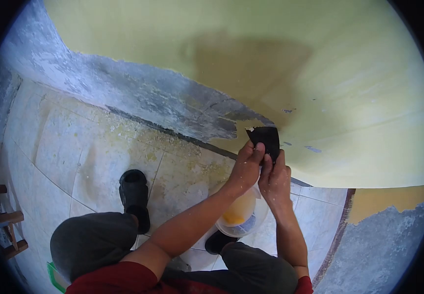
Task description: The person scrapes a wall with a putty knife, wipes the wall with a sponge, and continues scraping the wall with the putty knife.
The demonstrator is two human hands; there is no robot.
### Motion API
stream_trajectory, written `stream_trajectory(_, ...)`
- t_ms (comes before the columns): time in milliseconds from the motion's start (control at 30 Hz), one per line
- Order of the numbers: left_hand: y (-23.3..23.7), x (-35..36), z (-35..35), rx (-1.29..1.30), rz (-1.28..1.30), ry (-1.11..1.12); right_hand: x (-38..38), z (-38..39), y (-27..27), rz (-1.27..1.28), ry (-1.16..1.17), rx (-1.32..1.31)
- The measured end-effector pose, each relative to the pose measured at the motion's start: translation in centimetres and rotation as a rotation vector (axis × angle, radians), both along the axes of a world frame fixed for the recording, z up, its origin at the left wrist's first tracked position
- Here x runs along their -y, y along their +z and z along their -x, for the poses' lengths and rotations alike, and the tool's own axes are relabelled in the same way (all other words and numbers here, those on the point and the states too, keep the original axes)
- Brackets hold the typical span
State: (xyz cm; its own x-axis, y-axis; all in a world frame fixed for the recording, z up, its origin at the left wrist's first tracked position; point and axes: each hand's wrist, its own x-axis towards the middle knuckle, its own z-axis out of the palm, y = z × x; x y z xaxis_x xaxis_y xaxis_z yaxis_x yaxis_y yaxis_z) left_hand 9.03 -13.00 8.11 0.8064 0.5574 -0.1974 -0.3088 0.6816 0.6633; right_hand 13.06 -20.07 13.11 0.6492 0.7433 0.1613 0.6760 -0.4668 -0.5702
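Observation:
My left hand (247, 166) and my right hand (275, 182) are both closed on a black flat scraper (266, 139), thumbs along its lower part. The scraper's broad upper edge meets the wall (349, 112), right where the pale yellow-green paint ends in a ragged line. A small pale flake sits at the tool's upper left corner. Left of the tool, bare grey plaster (158, 93) shows along the base of the wall. Below my hands, partly hidden by my forearms, stands a clear plastic tub (262, 220) with something yellow in it.
Pale floor tiles (99, 181) carry paint crumbs (143, 142) along the wall's foot. My dark clog (134, 196) is planted left of the tub. A wooden piece of furniture (6, 218) stands at far left. At right, another wall (388, 240) has patchy grey plaster.

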Motion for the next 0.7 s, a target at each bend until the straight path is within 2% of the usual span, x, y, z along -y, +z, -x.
stream_trajectory(67,0.3,0.4,0.5,0.037,0.017,0.041,0.4,0.6,-0.2,-0.019,-0.029,-0.070)
stream_trajectory(133,-0.1,1.0,-0.1,-0.009,-0.145,-0.014,0.8,0.8,1.1,-0.036,-0.063,-0.116)
stream_trajectory(200,-0.8,1.5,-0.4,0.029,-0.075,-0.028,1.0,0.4,1.5,0.001,-0.079,-0.125)
stream_trajectory(267,-1.9,2.4,-0.1,0.051,0.016,-0.027,1.8,0.0,-0.4,0.019,-0.057,-0.111)
stream_trajectory(367,-2.9,1.9,0.8,-0.058,-0.041,0.007,1.9,0.3,-2.6,-0.053,-0.023,-0.086)
stream_trajectory(433,-2.5,0.9,1.6,-0.169,-0.130,-0.072,1.7,0.3,-3.6,-0.169,-0.079,-0.328)
stream_trajectory(467,-2.5,0.2,1.6,-0.171,-0.128,-0.067,1.1,0.4,-4.0,-0.253,-0.021,-0.256)
stream_trajectory(500,-2.6,-0.6,1.6,-0.256,-0.235,-0.057,0.6,0.7,-4.0,-0.252,-0.014,-0.263)
stream_trajectory(533,-2.5,-1.1,1.8,-0.341,-0.351,-0.045,-0.1,0.9,-3.9,-0.277,-0.010,-0.300)
stream_trajectory(600,-2.1,-1.3,2.5,-0.353,-0.411,-0.042,-0.2,1.5,-3.9,-0.253,-0.069,-0.453)
stream_trajectory(633,-1.8,-1.7,2.5,-0.348,-0.466,-0.039,0.0,1.6,-4.7,-0.274,-0.070,-0.446)
stream_trajectory(700,-2.2,-1.3,1.8,-0.352,-0.508,0.001,0.1,1.5,-6.0,-0.228,-0.156,-0.253)
